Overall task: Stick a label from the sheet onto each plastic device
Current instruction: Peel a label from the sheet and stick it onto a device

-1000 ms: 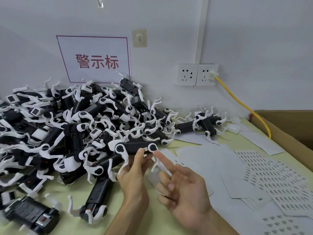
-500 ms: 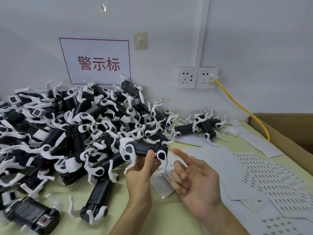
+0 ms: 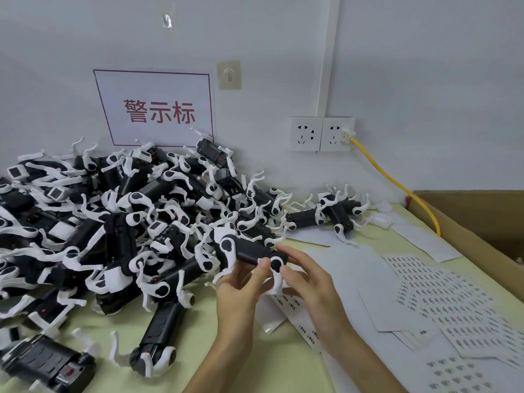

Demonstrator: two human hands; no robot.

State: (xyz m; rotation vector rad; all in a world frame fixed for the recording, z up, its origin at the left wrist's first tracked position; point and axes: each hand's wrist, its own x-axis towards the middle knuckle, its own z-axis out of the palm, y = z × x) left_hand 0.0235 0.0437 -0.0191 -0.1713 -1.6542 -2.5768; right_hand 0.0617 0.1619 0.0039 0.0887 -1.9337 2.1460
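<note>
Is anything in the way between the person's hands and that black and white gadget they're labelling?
Nothing visible. The left hand grips the plastic device from below, and the right hand pinches its right end. The pile of devices lies off to the left, the label sheets to the right.

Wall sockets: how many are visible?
2. The left socket and the right socket are side by side, yellow cable in the right one. The device pile could hide more.
</note>
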